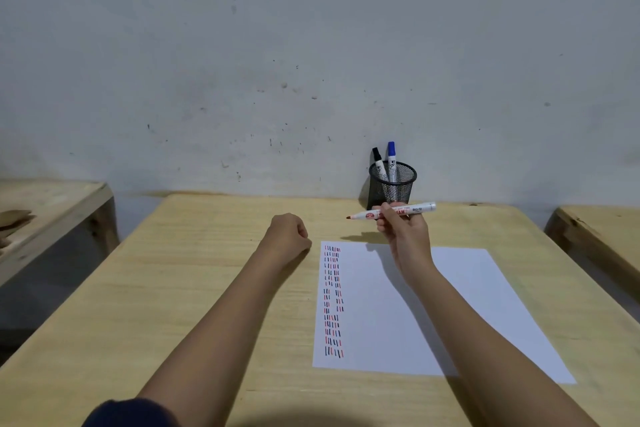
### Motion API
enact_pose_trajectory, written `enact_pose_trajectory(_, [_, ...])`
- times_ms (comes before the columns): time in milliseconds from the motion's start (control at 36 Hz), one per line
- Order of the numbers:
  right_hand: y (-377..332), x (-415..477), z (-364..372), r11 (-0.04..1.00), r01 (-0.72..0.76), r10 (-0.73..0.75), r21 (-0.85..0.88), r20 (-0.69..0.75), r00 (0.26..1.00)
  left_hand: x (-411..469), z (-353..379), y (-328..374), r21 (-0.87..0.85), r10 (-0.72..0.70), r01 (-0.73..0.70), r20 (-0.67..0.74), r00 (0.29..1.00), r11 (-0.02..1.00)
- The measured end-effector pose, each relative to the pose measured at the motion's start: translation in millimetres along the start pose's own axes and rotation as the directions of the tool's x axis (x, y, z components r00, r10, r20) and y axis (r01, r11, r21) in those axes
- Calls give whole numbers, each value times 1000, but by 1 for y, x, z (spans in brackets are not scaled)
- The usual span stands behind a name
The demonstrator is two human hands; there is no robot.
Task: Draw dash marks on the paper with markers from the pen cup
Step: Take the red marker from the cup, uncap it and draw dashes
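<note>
A white sheet of paper (450,308) lies on the wooden desk (207,288), with columns of red, black and blue dash marks (333,302) along its left edge. My right hand (403,229) is raised above the paper's far edge and holds an uncapped red marker (391,212) level, tip pointing left. My left hand (287,234) rests on the desk as a closed fist just left of the paper's top corner; I cannot see whether it hides the cap. A black mesh pen cup (392,185) stands at the wall behind my right hand, holding a black marker (378,163) and a blue marker (391,159).
A grey, stained wall (311,62) rises directly behind the desk. Another wooden table (52,204) stands to the left across a gap, and the corner of a third (602,229) shows at the right.
</note>
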State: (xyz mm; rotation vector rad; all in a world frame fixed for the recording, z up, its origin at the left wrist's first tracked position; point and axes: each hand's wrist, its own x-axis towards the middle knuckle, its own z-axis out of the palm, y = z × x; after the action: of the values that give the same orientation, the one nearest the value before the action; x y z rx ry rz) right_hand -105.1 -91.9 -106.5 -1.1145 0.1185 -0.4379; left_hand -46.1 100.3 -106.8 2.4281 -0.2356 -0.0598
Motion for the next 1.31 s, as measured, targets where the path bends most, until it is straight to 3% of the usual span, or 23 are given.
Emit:
enact_pose_trajectory(250, [7, -3, 1, 999, -31, 31, 10, -4, 1000, -8, 6, -7, -68, 39, -40, -27, 999, 997])
enact_pose_trajectory(417, [4, -7, 7, 992, -35, 36, 121, -7, 999, -38, 1, 1, -71, 148, -164, -193, 970, 984])
enact_pose_trajectory(500, [7, -11, 11, 993, -23, 24, 112, -12, 1000, -56, 5, 0, -54, 253, -259, -94, 963, 964])
enact_pose_trajectory(667, [23, -25, 20, 990, -3, -4, -144, -44, 999, -77, 20, -12, 21, 370, -376, 131, 920, 927])
enact_pose_trajectory(861, [23, -22, 33, 992, -39, 31, -119, -65, 997, -85, 28, -13, 167, 340, -355, 112, 934, 920])
enact_pose_trajectory(972, [29, -23, 32, 966, -33, 12, -255, -83, 996, -87, 30, -15, 162, 322, -338, 118, 939, 927])
enact_pose_trajectory(1306, [37, -17, 37, 923, -69, 41, -379, -82, 996, -88, 25, -12, 126, 325, -340, 127, 937, 932])
